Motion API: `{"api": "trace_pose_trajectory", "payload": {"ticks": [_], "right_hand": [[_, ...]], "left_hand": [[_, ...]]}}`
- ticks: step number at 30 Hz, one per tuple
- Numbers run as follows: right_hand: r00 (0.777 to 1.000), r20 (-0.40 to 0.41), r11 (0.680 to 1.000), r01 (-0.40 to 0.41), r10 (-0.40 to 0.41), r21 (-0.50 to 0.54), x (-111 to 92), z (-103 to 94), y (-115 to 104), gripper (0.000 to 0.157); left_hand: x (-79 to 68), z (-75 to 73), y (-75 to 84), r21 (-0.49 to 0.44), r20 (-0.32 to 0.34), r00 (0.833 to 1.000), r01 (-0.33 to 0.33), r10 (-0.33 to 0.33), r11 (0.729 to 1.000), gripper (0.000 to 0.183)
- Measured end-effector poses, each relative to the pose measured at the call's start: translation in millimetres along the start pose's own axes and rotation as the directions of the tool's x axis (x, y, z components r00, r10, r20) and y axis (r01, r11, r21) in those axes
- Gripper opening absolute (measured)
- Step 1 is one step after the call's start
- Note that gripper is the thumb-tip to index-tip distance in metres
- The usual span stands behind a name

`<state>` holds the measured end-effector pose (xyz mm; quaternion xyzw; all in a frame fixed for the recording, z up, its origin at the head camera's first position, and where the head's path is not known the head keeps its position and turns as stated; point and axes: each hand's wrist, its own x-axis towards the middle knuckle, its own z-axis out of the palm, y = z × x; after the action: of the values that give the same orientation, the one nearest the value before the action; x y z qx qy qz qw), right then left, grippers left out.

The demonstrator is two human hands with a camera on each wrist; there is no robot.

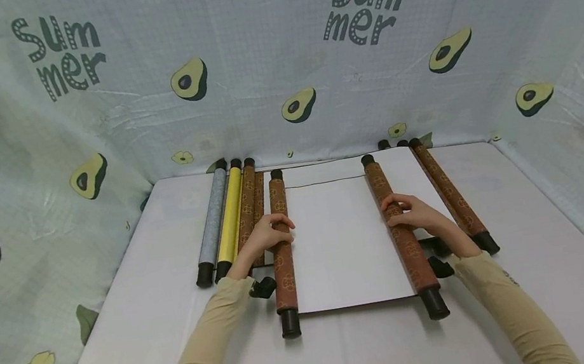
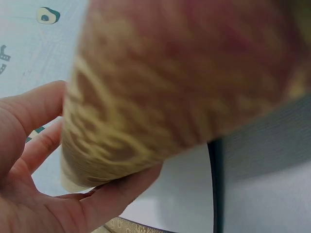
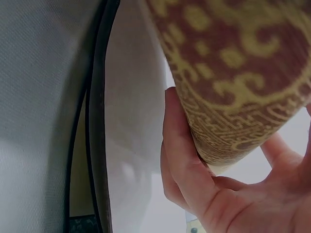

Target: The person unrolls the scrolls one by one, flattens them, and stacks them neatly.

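A scroll with a white sheet [image 1: 344, 237] is spread between two brown patterned rollers with black end knobs. My left hand [image 1: 271, 232] grips the left roller [image 1: 285, 276] near its middle. In the left wrist view, thumb and fingers of that hand [image 2: 58, 204] curl round the brown-and-gold roll [image 2: 160, 87]. My right hand [image 1: 413, 211] holds the right roller [image 1: 408, 246], which leans slightly, its near end further right. The right wrist view shows the right hand's fingers [image 3: 182, 150] bent round its gold-patterned surface [image 3: 243, 73].
Left of the scroll lie a grey roll [image 1: 213, 221], a yellow roll [image 1: 231, 221] and brown rolls [image 1: 247, 205]. Another brown roll [image 1: 454, 200] lies to the right. The white table [image 1: 136, 324] meets a printed cloth backdrop [image 1: 243, 29] behind and at both sides.
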<state>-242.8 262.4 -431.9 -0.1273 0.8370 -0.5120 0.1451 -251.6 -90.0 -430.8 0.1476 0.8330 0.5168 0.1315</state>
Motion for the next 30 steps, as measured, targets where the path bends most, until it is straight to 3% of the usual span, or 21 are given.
{"api": "trace_pose_trajectory", "payload": {"ticks": [8, 19, 26, 30], "right_hand": [[1.0, 0.011, 1.0, 0.013, -0.013, 0.002, -0.2, -1.7, 3.2, 0.029], [1.0, 0.014, 1.0, -0.016, 0.016, 0.015, -4.7, -1.5, -2.3, 0.026], [1.0, -0.023, 1.0, 0.019, -0.02, -0.017, -4.6, -1.1, 3.6, 0.024], [0.999, -0.036, 1.0, -0.005, 0.005, -0.011, -6.9, 1.8, -1.1, 0.028]], "left_hand": [[0.1, -3.0, -1.6, -0.031, 0.021, 0.999, 0.046, -0.045, 0.998, 0.024], [-0.9, -6.3, 1.7, -0.048, 0.044, 0.998, 0.039, -0.037, 0.998, 0.026], [-1.3, -6.0, 2.9, -0.002, 0.021, 0.999, 0.049, -0.049, 0.999, 0.02], [-4.5, -6.5, 7.3, 0.014, 0.016, 0.999, 0.041, -0.041, 0.999, 0.02]]}}
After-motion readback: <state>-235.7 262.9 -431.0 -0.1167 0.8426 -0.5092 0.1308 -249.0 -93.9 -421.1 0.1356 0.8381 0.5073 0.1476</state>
